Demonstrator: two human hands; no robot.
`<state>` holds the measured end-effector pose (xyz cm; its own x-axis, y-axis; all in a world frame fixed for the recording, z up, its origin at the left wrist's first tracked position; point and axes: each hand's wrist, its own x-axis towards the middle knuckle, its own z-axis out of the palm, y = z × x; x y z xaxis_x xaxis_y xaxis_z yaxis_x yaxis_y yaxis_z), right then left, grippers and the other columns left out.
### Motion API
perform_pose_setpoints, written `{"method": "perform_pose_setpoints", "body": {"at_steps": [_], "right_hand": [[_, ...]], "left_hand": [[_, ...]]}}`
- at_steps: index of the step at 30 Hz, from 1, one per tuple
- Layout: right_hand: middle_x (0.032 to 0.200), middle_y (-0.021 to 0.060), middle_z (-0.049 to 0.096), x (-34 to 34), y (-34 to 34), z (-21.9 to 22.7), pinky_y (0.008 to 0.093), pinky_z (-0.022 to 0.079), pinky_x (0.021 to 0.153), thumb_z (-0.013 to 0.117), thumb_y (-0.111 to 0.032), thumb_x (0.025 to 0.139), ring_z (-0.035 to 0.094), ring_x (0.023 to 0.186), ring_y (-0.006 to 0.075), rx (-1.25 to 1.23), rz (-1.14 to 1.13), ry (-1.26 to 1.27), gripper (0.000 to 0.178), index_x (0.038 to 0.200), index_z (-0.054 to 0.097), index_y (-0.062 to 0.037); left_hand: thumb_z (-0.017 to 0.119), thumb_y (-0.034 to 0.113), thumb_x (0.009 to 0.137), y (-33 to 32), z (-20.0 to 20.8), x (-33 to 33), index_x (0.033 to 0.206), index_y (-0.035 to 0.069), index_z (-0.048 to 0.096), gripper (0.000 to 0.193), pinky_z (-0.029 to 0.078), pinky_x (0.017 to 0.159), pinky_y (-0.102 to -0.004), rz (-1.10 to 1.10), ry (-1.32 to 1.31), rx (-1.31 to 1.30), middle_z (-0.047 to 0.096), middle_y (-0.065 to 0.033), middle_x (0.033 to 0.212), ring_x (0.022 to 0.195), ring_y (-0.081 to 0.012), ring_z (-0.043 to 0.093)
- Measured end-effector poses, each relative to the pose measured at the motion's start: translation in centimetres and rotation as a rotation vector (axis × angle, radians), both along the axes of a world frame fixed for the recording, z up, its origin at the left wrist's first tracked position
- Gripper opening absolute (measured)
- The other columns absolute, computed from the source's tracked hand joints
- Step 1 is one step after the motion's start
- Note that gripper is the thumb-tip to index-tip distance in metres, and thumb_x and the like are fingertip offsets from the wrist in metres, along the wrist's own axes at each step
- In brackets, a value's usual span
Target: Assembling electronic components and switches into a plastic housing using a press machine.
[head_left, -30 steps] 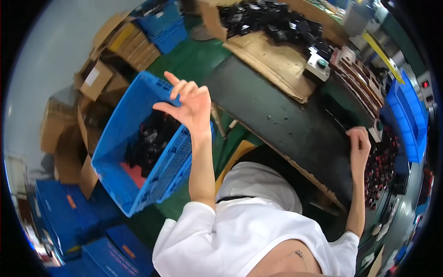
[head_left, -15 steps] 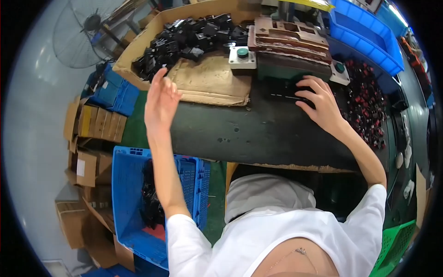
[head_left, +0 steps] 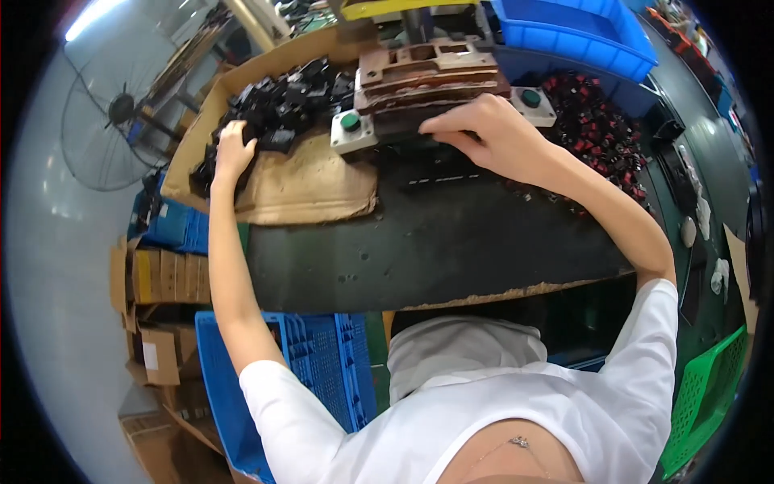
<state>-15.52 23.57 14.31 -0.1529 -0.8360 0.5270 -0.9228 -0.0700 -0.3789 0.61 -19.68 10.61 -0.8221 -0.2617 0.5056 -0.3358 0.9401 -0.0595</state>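
Note:
My left hand (head_left: 232,155) has reached into a pile of black plastic parts (head_left: 278,101) in an open cardboard box at the far left. Its fingers are curled down round one of the black parts, which is mostly hidden under them. My right hand (head_left: 493,135) is just in front of the press fixture (head_left: 431,77), a stack of brown metal plates on a dark base. Thumb and forefinger are brought together at the fixture's front; whatever is between them is too small or hidden to name.
White boxes with green push buttons, left (head_left: 351,123) and right (head_left: 532,101), flank the fixture. A flat piece of cardboard (head_left: 310,181) lies before the pile. Small red-and-black parts (head_left: 597,133) are heaped at right. Blue crates (head_left: 576,32) stand behind and at lower left.
My left hand has gone from hovering open to the black parts. My right hand has moved left to the fixture's front, its fingers closing together. The whole view has shifted.

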Motion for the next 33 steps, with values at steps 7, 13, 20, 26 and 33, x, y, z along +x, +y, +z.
{"method": "perform_pose_setpoints", "body": {"at_steps": [7, 13, 20, 26, 33], "right_hand": [[0.101, 0.0081, 0.066, -6.4, -3.1, 1.9, 0.0358, 0.051, 0.076, 0.060, -0.004, 0.074, 0.062, 0.093, 0.0237, -0.089, -0.312, 0.551, 0.035, 0.108, 0.063, -0.0105], [0.098, 0.0103, 0.066, -11.4, -5.0, 0.9, 0.0349, 0.049, 0.082, 0.065, -0.018, 0.080, 0.062, 0.092, 0.0266, -0.063, -0.061, 0.238, 0.020, 0.096, 0.070, -0.0064], [0.093, 0.0078, 0.067, -11.1, -5.3, 1.9, 0.0344, 0.045, 0.086, 0.066, -0.024, 0.080, 0.060, 0.093, 0.0241, 0.030, -0.103, 0.173, 0.021, 0.088, 0.070, -0.0052], [0.085, 0.0146, 0.064, -11.2, -0.9, 1.7, 0.0349, 0.048, 0.078, 0.058, -0.019, 0.087, 0.061, 0.080, 0.0280, -0.281, 0.052, -0.023, 0.026, 0.099, 0.065, 0.0026], [0.093, 0.0105, 0.066, -6.8, 6.5, 6.5, 0.0273, 0.050, 0.069, 0.064, -0.010, 0.084, 0.062, 0.078, 0.0160, 0.311, -0.323, -0.489, 0.020, 0.100, 0.064, 0.0021]], "left_hand": [[0.064, -0.002, 0.067, 1.8, 1.6, -0.3, 0.096, -0.001, 0.051, 0.032, 0.043, 0.083, -0.0444, 0.018, -0.178, 0.074, 0.058, -0.0231, 0.092, 0.092, -0.0404, 0.053], [0.073, 0.006, 0.063, 2.7, 3.5, -0.4, 0.096, -0.002, 0.051, 0.040, 0.046, 0.079, -0.0408, 0.022, -0.206, 0.044, 0.057, -0.0189, 0.093, 0.094, -0.0363, 0.055], [0.077, 0.015, 0.064, 1.1, 3.1, 1.6, 0.097, 0.000, 0.055, 0.042, 0.047, 0.072, -0.0353, -0.013, -0.007, 0.125, 0.059, -0.0144, 0.092, 0.080, -0.0279, 0.059], [0.068, 0.016, 0.084, 3.0, 3.9, 0.1, 0.121, 0.001, 0.044, 0.046, 0.042, 0.063, -0.0230, -0.190, 0.654, 0.779, 0.050, -0.0031, 0.094, 0.067, -0.0094, 0.047], [0.059, 0.023, 0.090, 2.5, 6.2, -2.1, 0.090, -0.002, 0.054, 0.025, 0.045, 0.074, -0.0262, -0.895, 0.500, 1.899, 0.054, -0.0082, 0.079, 0.077, -0.0170, 0.053]]}}
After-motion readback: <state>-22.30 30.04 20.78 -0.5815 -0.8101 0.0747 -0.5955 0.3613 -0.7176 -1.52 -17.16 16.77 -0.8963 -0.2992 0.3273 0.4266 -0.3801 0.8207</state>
